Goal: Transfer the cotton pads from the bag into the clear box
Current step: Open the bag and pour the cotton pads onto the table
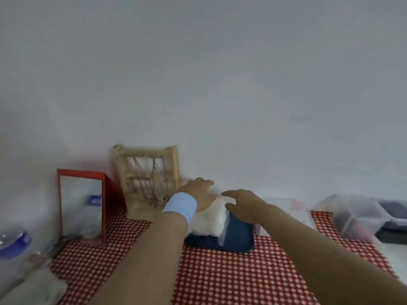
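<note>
The left hand point(199, 192), with a light blue band point(180, 206) round its wrist, lies palm down on the far top of the soft white bag of cotton pads point(209, 220), fingers loosely straight and a little spread, not curled round it; the right hand point(244, 205) hovers just right of the bag with fingers splayed and the thumb close to the bag's right end, though the blur does not let me tell whether it touches; the bag rests on a dark blue rectangular tray point(236, 239), which lies on a red-and-white checked cloth point(220, 278); far of the right forearm sits a pale clear flat container point(290, 208), too blurred to make out more; right of it stands a translucent plastic bin point(354, 216), and beyond that a dark flat device point(393, 219) at the edge; to the left, against the white wall point(198, 84), a light wooden jewellery rack point(147, 177) holds hanging chains; further left a red-framed upright mirror point(81, 203); at the near left a clear plastic bottle with a blue label point(13, 242).
</note>
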Tool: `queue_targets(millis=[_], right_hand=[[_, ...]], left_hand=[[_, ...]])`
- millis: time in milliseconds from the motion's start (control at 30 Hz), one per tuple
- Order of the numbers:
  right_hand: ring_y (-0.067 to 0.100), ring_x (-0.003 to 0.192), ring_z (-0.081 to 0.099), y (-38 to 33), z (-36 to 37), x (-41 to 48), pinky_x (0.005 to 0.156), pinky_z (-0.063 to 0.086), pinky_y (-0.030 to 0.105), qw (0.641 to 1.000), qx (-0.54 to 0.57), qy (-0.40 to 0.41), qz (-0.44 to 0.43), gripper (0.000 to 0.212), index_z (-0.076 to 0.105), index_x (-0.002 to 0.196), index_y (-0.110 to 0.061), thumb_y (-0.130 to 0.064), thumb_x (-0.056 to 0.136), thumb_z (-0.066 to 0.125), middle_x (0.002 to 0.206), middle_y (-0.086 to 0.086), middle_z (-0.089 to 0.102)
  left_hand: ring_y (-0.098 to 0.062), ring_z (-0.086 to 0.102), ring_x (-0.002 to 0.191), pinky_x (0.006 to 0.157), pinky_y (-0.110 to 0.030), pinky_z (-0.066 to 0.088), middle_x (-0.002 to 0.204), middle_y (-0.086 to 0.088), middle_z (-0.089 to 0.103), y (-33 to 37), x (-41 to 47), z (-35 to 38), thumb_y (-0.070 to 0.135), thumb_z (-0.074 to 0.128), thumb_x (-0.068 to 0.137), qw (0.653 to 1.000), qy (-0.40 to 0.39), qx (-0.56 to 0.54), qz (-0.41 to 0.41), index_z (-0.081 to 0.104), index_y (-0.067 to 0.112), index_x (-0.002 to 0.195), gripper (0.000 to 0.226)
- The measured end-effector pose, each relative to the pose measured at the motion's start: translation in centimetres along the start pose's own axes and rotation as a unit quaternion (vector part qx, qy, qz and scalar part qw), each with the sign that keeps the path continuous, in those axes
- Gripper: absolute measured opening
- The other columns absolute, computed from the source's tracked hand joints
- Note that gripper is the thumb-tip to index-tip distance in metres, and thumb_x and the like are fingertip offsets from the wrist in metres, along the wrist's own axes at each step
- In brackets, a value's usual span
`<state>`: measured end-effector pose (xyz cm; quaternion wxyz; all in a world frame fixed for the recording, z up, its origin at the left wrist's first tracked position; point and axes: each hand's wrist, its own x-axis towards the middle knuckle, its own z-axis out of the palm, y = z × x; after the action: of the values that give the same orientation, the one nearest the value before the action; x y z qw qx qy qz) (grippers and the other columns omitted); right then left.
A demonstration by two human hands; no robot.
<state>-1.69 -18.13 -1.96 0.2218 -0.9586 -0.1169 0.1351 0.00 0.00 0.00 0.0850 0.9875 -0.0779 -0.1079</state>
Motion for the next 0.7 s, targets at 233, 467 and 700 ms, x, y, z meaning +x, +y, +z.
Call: queue_targets(millis=[233, 467, 700], right_hand=[[0.008, 0.106, 0.049, 1.3, 6.8, 1.8, 0.114, 0.032, 0.032, 1.000, 0.027, 0.012, 0.004, 0.056, 0.022, 0.160, -0.022, -0.023, 0.107, 0.040, 0.160, 0.008, 0.037], [0.013, 0.103, 0.049, 2.1, 10.5, -1.0, 0.086, 0.043, 0.023, 0.954, 0.233, 0.186, -0.014, 0.050, 0.047, 0.147, -0.023, -0.005, 0.101, 0.044, 0.136, 0.010, 0.058], [0.023, 0.106, 0.064, 3.0, 10.1, -6.4, 0.092, 0.052, 0.028, 0.849, 0.431, 0.302, 0.046, 0.045, 0.051, 0.139, -0.010, -0.002, 0.096, 0.059, 0.114, 0.008, 0.065]], left_hand=[[-0.032, 0.017, 0.154, 0.121, -0.045, 0.023, 0.170, -0.006, 0.009, -2.7, 1.4, 6.9, 0.057, 0.041, 0.101, 0.997, 0.005, -0.031, -0.065, 0.009, 0.033, 0.162, 0.073], [-0.025, 0.044, 0.136, 0.110, -0.035, 0.037, 0.158, -0.002, 0.029, -1.6, -3.2, 10.7, 0.040, 0.060, 0.096, 0.971, 0.169, -0.169, -0.018, 0.039, 0.024, 0.152, 0.061], [-0.025, 0.048, 0.130, 0.094, -0.030, 0.038, 0.153, -0.005, 0.037, 2.5, -8.1, 11.5, 0.047, 0.059, 0.095, 0.937, 0.227, -0.267, -0.012, 0.036, 0.017, 0.149, 0.066]])
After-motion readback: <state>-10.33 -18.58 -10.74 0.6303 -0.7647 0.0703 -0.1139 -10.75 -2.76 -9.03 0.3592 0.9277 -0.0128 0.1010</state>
